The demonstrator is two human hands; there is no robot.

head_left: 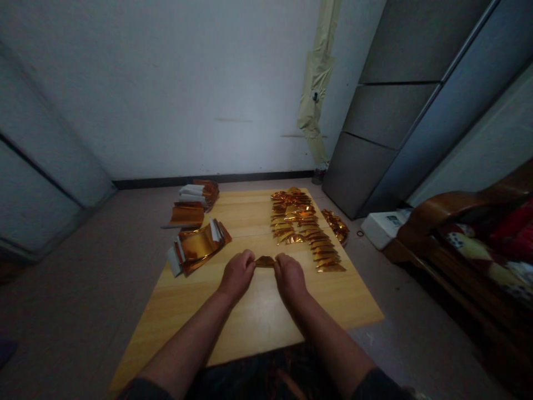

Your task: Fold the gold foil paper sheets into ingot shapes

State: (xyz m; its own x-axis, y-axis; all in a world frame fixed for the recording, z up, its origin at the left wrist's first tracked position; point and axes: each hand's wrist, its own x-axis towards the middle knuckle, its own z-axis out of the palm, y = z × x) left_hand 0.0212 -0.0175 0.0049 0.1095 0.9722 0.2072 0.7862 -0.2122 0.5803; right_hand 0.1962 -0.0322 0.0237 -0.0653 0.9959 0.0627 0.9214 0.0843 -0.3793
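Between my two hands, just above the wooden table, is a small folded piece of gold foil paper (265,261). My left hand (239,274) pinches its left end, and my right hand (290,276) pinches its right end, fingers closed. The fingers cover both ends of the piece. To the left lies a loose stack of gold foil sheets (197,244) with pale backing. On the right, rows of folded gold foil pieces (293,214) overlap one another, running down toward the near right side.
The wooden table (258,328) stands before me. More foil sheets (187,214) lie at its far left edge. A heap of gold pieces (335,225) sits beyond the right edge. A white box (381,229), a refrigerator (375,128) and a wooden bench (449,222) stand to the right.
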